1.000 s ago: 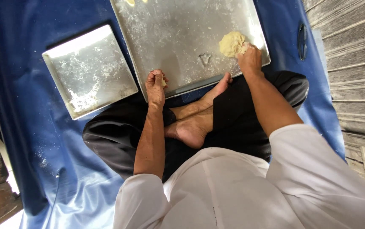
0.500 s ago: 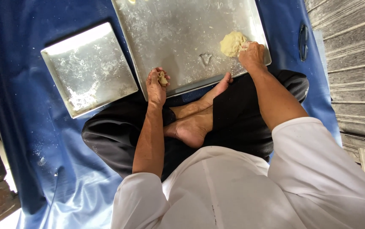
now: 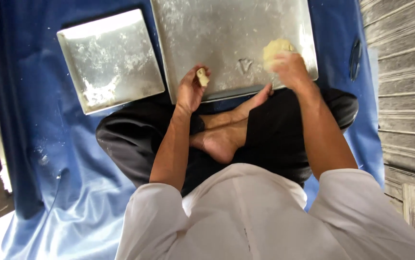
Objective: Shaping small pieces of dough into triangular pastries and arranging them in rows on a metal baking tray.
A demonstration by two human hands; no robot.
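Dough lump (image 3: 277, 49) on floured metal tray (image 3: 226, 29)

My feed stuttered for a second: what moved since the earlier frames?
The left hand has turned palm-up, so the small dough piece it holds now shows more plainly. The right hand has shifted slightly on the dough lump, blurred in motion. The large tray, small tray and blue sheet stayed put; nothing was let go.

Two metal trays (image 3: 111, 62), two dough pieces (image 3: 201, 77), one blue sheet (image 3: 48, 159)
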